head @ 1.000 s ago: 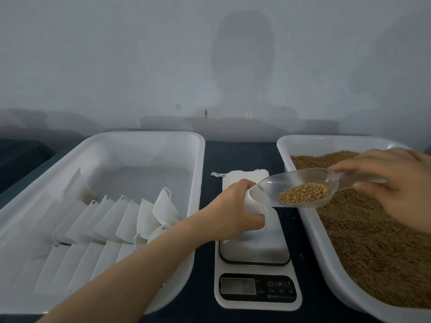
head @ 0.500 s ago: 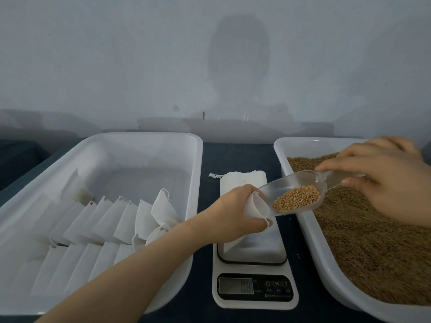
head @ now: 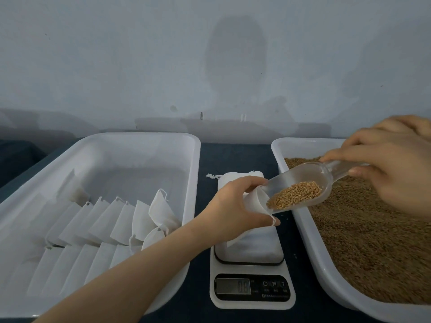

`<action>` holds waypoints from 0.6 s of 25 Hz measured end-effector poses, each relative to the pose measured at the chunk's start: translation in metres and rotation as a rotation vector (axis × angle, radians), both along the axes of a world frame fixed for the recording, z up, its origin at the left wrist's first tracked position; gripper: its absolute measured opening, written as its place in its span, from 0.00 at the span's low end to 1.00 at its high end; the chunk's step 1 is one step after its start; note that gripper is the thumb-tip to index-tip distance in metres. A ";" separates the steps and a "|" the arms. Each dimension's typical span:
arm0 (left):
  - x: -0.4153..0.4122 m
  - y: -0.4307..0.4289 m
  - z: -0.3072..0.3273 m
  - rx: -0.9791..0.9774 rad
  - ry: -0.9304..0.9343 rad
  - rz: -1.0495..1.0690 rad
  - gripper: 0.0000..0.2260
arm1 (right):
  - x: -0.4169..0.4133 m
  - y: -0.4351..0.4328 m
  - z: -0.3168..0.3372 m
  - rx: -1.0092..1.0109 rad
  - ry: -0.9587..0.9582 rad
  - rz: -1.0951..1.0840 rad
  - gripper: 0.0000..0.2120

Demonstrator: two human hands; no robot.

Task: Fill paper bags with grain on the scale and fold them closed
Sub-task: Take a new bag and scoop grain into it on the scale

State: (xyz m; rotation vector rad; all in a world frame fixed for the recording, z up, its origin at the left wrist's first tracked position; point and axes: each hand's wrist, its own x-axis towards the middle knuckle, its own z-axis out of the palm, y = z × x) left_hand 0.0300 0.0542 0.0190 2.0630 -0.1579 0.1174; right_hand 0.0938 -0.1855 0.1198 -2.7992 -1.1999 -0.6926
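Paper bag [head: 254,201] over scale [head: 251,287], mouth pinched open in left hand [head: 233,213]. Gripping scoop [head: 300,190] handle with right hand [head: 391,173]; brought tip from just short of the mouth up to it (grain [head: 295,198] not sliding yet). Ready to pour.

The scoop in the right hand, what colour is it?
Clear, see-through plastic; the scoop shows best in the head view, with golden-brown grain inside.

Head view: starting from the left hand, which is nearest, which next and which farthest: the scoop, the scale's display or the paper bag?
1. paper bag: held in the left hand.
2. scoop: just to the right, tip at the bag's mouth.
3. scale display: below, toward the camera.
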 end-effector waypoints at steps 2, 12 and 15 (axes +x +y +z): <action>0.001 -0.001 -0.001 -0.014 -0.007 0.000 0.29 | -0.002 0.003 0.003 -0.026 -0.044 0.004 0.23; 0.004 0.000 -0.003 -0.070 0.003 -0.006 0.30 | -0.016 0.037 0.032 -0.186 -0.278 0.033 0.21; 0.005 0.000 -0.005 -0.068 0.028 -0.001 0.31 | -0.034 0.057 0.040 -0.379 -0.314 -0.061 0.19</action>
